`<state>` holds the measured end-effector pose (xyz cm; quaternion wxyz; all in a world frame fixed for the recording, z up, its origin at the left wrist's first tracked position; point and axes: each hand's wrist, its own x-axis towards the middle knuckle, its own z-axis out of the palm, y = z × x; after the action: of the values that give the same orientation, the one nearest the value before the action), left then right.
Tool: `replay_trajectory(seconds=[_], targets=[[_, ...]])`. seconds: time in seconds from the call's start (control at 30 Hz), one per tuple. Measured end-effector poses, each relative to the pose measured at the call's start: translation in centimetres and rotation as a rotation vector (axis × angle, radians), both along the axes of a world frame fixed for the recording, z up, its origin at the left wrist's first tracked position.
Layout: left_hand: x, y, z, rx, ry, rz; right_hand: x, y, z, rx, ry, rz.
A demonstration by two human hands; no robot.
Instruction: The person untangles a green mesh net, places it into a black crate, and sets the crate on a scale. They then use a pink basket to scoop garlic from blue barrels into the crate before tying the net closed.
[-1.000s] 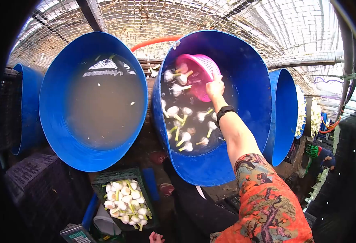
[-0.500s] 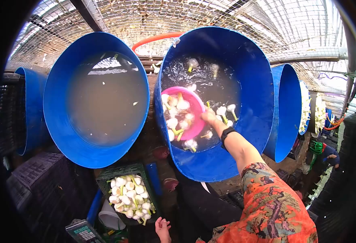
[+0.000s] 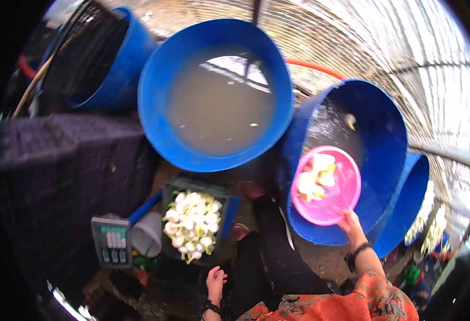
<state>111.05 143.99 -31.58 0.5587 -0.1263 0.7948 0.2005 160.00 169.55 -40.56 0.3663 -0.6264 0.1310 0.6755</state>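
My right hand (image 3: 349, 222) grips the lower right rim of a pink plastic basket (image 3: 343, 184). White bulbs (image 3: 316, 179) with green stems lie in its left part. The basket is held above the front edge of a blue tub (image 3: 387, 115) of murky water, where a bulb (image 3: 350, 121) floats. My left hand (image 3: 216, 278) holds nothing, its fingers loosely curled and apart, just below a dark crate heaped with white bulbs (image 3: 192, 222).
A second blue tub (image 3: 152, 134) of cloudy water stands at the centre. At the left are stacked dark crates (image 3: 74, 176), and a scale display (image 3: 112, 242) is beside a grey bucket (image 3: 148, 235). More blue tubs stand at the far left and right.
The pink basket, which was down in the water, is now lifted out with bulbs in it by my right hand. The view has turned left, so the tubs appear further right.
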Motion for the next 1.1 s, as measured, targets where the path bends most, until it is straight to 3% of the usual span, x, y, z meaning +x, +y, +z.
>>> replay_trajectory(seconds=[0.13, 0.23, 0.33, 0.47, 0.53, 0.7, 0.8, 0.93, 1.1], targets=[[0.8, 0.0, -0.1, 0.056, 0.022, 0.057, -1.2, -2.0, 7.1, 0.066, -0.076, -0.025], [1.4, -0.1, -0.4, 0.087, 0.034, 0.051, -0.9, 0.6, 6.5, 0.053, 0.006, 0.008], [1.3, -0.7, -0.7, 0.104, 0.11, -0.025, -3.3, 3.0, 9.2, 0.093, -0.122, 0.068], [1.7, -2.8, -1.3, 0.161, 0.156, 0.161, -2.8, 3.8, 10.8, 0.099, -0.141, 0.069], [2.4, -4.6, -2.7, 0.127, 0.245, 0.106, -2.6, 5.3, 11.3, 0.131, -0.2, 0.011], [4.7, -7.3, -3.9, 0.026, 0.311, 0.209, -4.7, 11.4, 14.4, 0.151, -0.035, 0.077], [6.4, -8.0, -4.4, 0.034, 0.337, 0.25, -8.2, 16.3, 14.3, 0.269, 0.078, 0.214], [7.8, -7.0, -3.3, 0.038, 0.361, 0.277, -18.2, 21.0, 14.2, 0.218, 0.051, 0.305], [10.0, -7.0, -3.9, 0.074, 0.329, 0.359, -23.6, 21.9, 6.9, 0.094, 0.203, 0.356]])
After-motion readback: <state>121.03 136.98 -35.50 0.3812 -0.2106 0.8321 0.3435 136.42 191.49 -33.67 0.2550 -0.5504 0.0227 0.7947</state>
